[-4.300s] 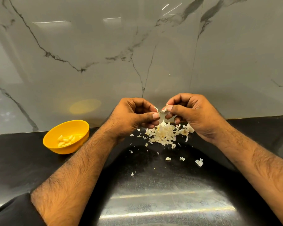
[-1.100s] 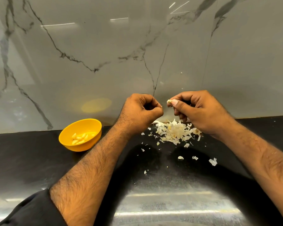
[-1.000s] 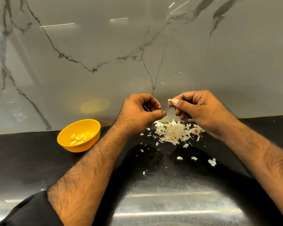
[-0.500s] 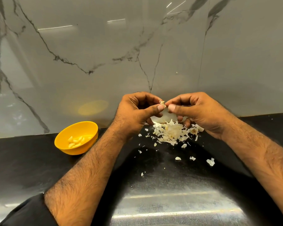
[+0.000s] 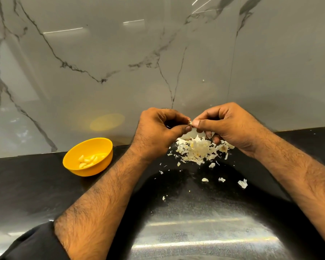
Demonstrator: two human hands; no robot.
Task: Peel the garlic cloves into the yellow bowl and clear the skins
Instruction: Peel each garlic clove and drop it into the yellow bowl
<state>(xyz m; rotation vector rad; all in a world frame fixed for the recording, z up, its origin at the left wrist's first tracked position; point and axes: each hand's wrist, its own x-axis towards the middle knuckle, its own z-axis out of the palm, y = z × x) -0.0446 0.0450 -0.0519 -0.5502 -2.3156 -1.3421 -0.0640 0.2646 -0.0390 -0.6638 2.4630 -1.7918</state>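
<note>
Both hands meet above the heap of pale papery garlic skins (image 5: 199, 151) on the glossy black tabletop (image 5: 36, 184). The left hand (image 5: 156, 132) and the right hand (image 5: 231, 126) each pinch the small, partly skinned garlic clove (image 5: 190, 123) between thumb and fingertips, so the clove sits right between them, too hidden to tell its long axis. The round yellow plastic bowl (image 5: 101, 147) holding peeled cloves stands well apart to the left, on the left hand's side; that hand is nearer for the drop, likely after the last skin is off.
</note>
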